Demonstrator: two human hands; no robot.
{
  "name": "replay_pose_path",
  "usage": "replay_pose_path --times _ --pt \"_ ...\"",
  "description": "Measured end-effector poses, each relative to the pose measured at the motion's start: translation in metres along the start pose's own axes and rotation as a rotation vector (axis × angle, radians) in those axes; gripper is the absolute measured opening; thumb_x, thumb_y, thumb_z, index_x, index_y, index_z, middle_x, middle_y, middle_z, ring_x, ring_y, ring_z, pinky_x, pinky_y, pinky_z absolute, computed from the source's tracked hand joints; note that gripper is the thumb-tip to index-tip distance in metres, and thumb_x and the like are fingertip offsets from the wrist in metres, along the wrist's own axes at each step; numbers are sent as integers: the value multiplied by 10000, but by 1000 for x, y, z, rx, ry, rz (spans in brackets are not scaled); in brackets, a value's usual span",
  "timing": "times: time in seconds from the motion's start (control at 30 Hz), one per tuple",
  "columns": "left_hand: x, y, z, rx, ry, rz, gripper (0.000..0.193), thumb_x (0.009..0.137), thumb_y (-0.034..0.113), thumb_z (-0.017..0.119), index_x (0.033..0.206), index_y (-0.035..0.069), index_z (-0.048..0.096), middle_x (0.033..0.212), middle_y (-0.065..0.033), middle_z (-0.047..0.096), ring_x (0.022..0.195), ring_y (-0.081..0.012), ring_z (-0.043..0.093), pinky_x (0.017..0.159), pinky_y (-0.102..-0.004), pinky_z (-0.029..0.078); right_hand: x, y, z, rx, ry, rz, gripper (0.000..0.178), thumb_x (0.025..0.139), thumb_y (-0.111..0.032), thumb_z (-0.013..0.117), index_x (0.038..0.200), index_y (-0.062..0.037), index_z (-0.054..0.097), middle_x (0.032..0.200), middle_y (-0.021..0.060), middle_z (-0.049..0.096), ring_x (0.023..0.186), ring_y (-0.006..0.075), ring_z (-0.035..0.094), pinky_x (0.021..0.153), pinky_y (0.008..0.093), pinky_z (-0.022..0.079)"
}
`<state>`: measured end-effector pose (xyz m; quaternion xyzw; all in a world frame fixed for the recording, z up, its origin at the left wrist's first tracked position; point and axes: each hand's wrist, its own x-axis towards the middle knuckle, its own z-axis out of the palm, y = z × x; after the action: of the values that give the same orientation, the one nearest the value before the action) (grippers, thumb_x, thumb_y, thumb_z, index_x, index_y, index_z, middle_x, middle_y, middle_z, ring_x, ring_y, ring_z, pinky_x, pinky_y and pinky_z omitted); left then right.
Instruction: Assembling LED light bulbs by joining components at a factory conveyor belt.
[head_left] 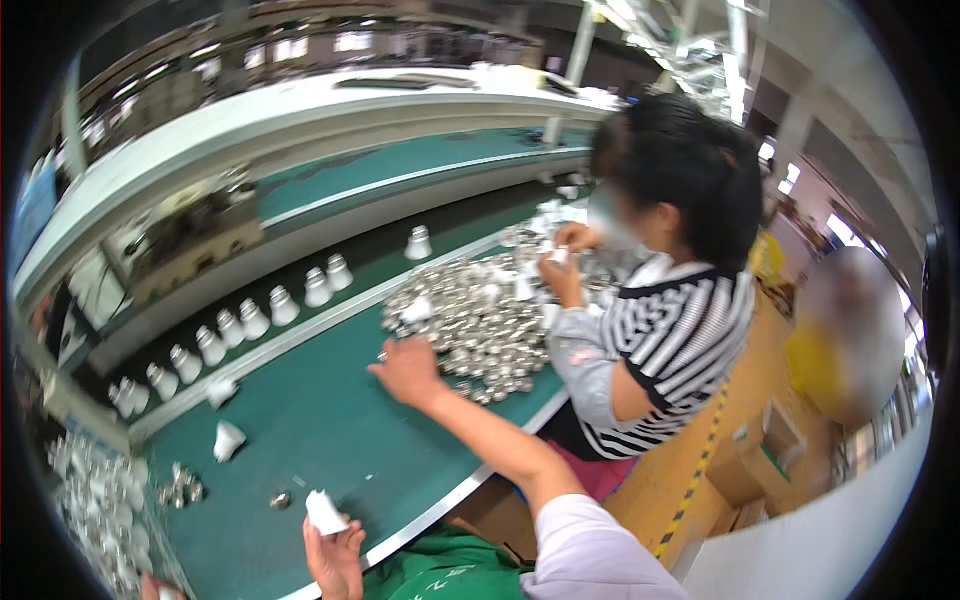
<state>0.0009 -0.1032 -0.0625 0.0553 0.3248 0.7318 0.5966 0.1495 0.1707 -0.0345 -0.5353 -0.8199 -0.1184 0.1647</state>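
Note:
My left hand, near the table's front edge, is closed round a white cone-shaped bulb housing. Farther forward, my right hand is at the left edge of a big pile of silver metal lamp caps. Its fingertips pinch what looks like one small shiny cap. A single loose cap lies just beyond my left hand, and a small cluster of caps is farther left. Another white housing rests tipped on the green table.
White bulbs with caps stand in a row along the dark conveyor strip behind the rail. A co-worker in a striped top handles a white part at my right. Many bulb parts fill the lower left. A cardboard box sits on the floor.

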Motion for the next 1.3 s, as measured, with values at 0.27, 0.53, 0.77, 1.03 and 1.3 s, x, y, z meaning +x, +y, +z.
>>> replay_pose_path --times 0.27,0.53,0.77,1.03,1.3 --pt "-3 0 4 218 -86 -78 432 918 353 389 1257 87 397 1032 -104 565 887 -233 567 764 -355 463 -4 17 48 -39 25 -132 197 784 -248 572 831 -57 565 792 79 536 782 233 520 717 370 372" --pt "-5 -2 0 319 -78 -5 427 911 379 396 1259 133 384 1019 -75 561 844 -201 567 692 -355 484 -5 -4 52 200 26 -136 223 781 -248 572 875 -57 508 780 90 555 783 228 535 734 357 361" --pt "-1 -12 16 407 -181 -24 429 909 324 428 1275 118 343 1015 -99 558 811 -217 582 646 -340 495 -11 4 52 176 80 -136 217 815 -217 507 942 -41 510 757 81 573 744 228 548 706 362 357" --pt "1 -7 19 340 -193 -20 436 901 295 441 1284 111 345 1034 -94 556 807 -217 582 672 -344 493 -16 2 46 160 200 -87 376 765 -305 596 1014 -45 488 791 71 536 773 212 518 702 358 362" --pt "-21 9 32 232 -66 54 598 792 248 589 1278 59 297 1123 -100 466 880 -233 507 714 -359 424 -16 -12 40 142 309 -244 356 699 -206 610 1011 -69 508 777 63 514 747 218 513 655 371 365"
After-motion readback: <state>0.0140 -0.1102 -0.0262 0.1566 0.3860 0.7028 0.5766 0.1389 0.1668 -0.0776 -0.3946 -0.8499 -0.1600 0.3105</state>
